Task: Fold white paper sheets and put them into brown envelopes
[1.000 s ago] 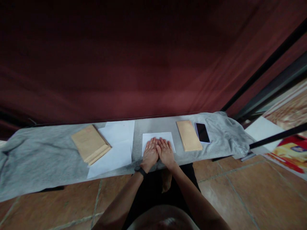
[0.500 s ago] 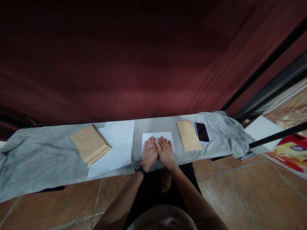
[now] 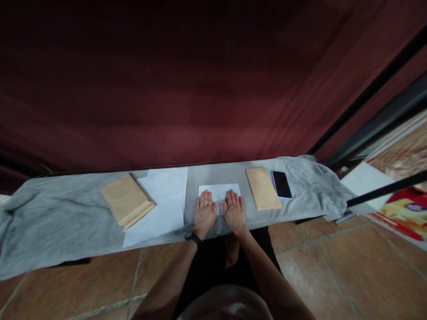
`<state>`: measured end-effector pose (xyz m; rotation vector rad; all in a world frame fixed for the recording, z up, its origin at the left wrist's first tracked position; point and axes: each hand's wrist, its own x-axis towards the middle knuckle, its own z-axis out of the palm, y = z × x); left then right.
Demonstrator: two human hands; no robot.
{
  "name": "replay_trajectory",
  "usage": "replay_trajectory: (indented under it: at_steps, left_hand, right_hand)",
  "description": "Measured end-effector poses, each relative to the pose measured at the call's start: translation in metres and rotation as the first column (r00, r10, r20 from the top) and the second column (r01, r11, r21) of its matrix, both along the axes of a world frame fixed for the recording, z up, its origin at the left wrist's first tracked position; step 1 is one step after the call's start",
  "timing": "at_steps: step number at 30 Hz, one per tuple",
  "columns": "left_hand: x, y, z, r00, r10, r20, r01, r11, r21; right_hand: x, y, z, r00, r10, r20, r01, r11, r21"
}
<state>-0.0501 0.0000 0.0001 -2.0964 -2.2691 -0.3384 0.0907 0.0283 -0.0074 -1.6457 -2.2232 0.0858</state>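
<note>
A white sheet of paper (image 3: pixel 219 190), seemingly folded, lies on the grey cloth in front of me. My left hand (image 3: pixel 204 213) rests flat on its left side, palm down with fingers stretched out. On the right side of the paper, my right hand (image 3: pixel 234 212) lies flat in the same way. A strip of paper shows in the gap between the two hands, and the parts beneath the palms are hidden. Right of my right hand is a brown envelope (image 3: pixel 263 189), apart from it.
The grey cloth (image 3: pixel 66 213) covers a narrow bench along a dark red wall (image 3: pixel 200 111). To the left, a stack of brown envelopes (image 3: pixel 125 198) overlaps several white sheets (image 3: pixel 167 204). A phone (image 3: pixel 282 184) lies beyond the right envelope. A black bar (image 3: pixel 383 194) crosses at far right.
My hands have slid apart over the paper, the left one to the left and the right one slightly to the right, baring more of its middle.
</note>
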Motion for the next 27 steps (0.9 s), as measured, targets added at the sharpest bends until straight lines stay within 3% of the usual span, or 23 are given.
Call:
replay_trajectory:
  at_steps: [22, 27]
  left_hand:
    - [-0.006, -0.009, -0.011, 0.967, 0.228, 0.118, -0.247, 0.951, 0.188]
    - [-0.006, -0.007, -0.007, 0.975, 0.187, 0.121, -0.208, 0.959, 0.192]
  right_hand:
    - [0.025, -0.005, -0.008, 0.989, -0.143, -0.041, 0.146, 0.987, 0.073]
    - [0.026, 0.0, -0.004, 0.99, -0.143, -0.013, 0.143, 0.988, 0.053]
